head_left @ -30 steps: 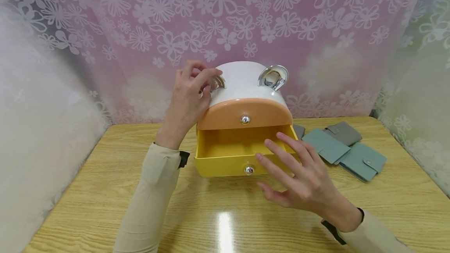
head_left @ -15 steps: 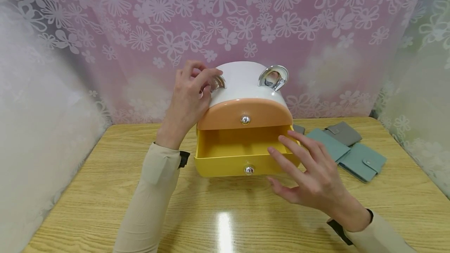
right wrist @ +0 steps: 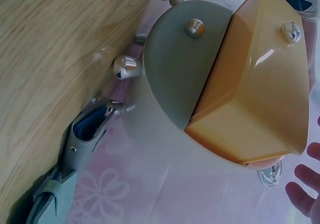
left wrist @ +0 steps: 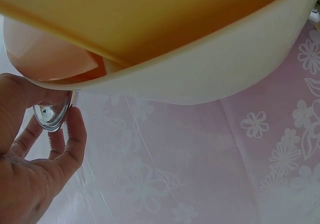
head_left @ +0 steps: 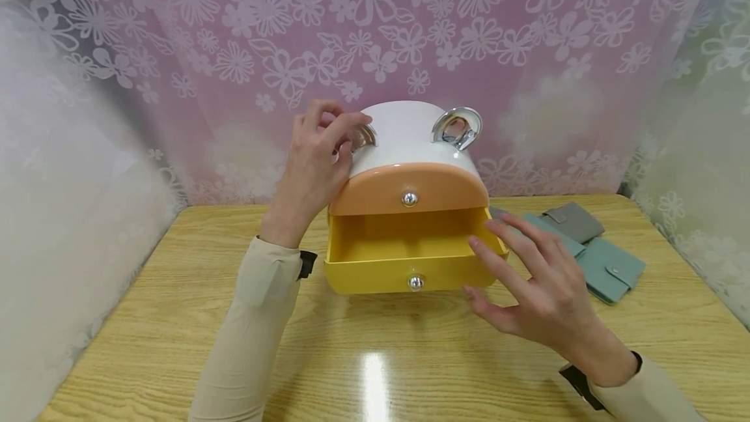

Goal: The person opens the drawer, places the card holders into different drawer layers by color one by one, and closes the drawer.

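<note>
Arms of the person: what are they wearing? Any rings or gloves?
Both arms wear long, snug, ribbed cream sleeves, the left sleeve and the right sleeve. A dark strap sits at each wrist, the left strap and the right strap. The hands are bare: no gloves, no rings visible.

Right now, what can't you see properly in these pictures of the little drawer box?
- Back of the open yellow drawer: head view, the orange drawer above overhangs it.
- One grey wallet: head view, mostly behind the right hand.
- Left silver handle: head view, covered by the left hand gripping it.
- Right hand: right wrist view, cut off by the edge, only fingertips.
- Upper drawer's contents: drawer closed.
</note>
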The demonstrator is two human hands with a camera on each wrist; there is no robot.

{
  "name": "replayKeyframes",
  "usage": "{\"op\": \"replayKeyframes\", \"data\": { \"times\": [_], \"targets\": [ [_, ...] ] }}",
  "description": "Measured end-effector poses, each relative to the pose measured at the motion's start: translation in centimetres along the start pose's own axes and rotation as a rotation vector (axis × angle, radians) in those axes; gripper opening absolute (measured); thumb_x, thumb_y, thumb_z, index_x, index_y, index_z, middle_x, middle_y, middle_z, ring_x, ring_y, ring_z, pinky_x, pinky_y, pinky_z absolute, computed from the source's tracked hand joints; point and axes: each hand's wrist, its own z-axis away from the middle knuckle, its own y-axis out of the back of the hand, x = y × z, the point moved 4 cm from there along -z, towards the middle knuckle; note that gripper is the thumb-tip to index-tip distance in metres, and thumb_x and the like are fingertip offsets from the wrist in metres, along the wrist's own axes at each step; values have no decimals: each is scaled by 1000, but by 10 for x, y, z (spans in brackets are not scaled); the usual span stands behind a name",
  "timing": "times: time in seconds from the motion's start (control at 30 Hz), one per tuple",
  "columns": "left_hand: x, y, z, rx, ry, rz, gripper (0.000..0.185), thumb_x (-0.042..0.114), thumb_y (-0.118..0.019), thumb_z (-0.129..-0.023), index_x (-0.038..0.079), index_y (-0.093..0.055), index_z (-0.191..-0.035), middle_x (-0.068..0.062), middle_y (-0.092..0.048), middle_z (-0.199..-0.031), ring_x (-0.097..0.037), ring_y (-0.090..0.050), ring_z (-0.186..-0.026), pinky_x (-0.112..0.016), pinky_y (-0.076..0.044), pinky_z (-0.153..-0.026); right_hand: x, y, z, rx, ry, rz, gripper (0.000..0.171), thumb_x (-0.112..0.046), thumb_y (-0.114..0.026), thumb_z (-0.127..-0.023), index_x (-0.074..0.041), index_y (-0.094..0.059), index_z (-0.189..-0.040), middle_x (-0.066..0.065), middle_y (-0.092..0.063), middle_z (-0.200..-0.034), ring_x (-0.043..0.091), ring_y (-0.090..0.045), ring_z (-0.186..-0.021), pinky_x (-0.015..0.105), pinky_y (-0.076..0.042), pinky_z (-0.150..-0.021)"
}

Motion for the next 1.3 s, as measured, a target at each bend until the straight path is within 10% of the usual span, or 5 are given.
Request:
{"op": "replayKeyframes", "data": {
  "times": [1.3],
  "targets": [
    [1,1,1,-7,2,7,33,-3,-60,-95,14,-71,-121,-15,-52,-121,-33,-58,-102,-46,-35,-100,32,31,26,-115,-146,95,57,-52,-55,-99,-2,-74,-116,28,-71,-110,50,-65,-97,65,-46,-70]
  ]
}}
